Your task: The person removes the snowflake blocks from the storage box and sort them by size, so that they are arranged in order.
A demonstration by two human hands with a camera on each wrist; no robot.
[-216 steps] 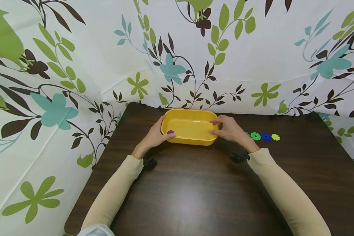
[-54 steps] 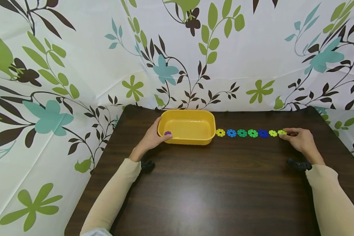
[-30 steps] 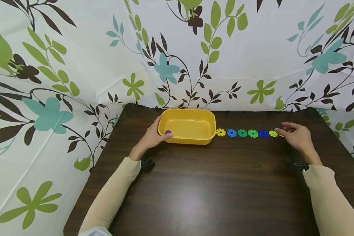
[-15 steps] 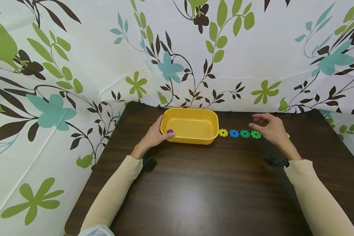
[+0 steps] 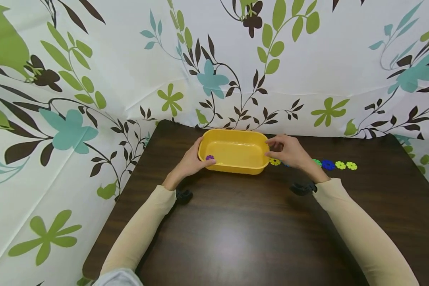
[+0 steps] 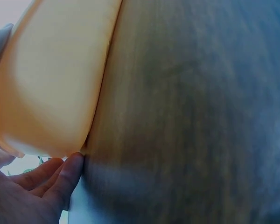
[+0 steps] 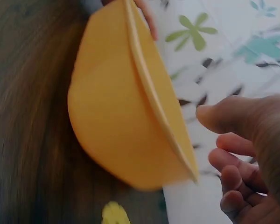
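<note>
My left hand [image 5: 191,160] grips the left end of a yellow plastic tub [image 5: 236,168], thumb over its front rim. In the left wrist view its fingertips [image 6: 74,161] press the tub's outer wall [image 6: 51,84]. A purple flower-shaped disc [image 5: 209,157] lies inside the tub beside that thumb. At the tub's right rim hovers my right hand [image 5: 287,150], thumb and fingers apart, holding nothing. The right wrist view shows its loosely bent fingers [image 7: 233,179] and a gap to the tub's wall [image 7: 116,102]. Under this hand, a yellow disc [image 5: 274,161] rests on the table.
Rightward from the tub runs a row of flower-shaped discs, partly hidden by my right hand and wrist. Visible are a green disc [image 5: 317,162], a dark blue disc [image 5: 328,165] and two small yellow discs, the last one [image 5: 351,165] outermost. Patterned cloth [image 5: 289,87] hangs behind the dark table [image 5: 236,222].
A second small yellow disc now ends the row. My right hand let go of it there and travelled left to the tub's right rim. My left hand kept its grip on the tub.
</note>
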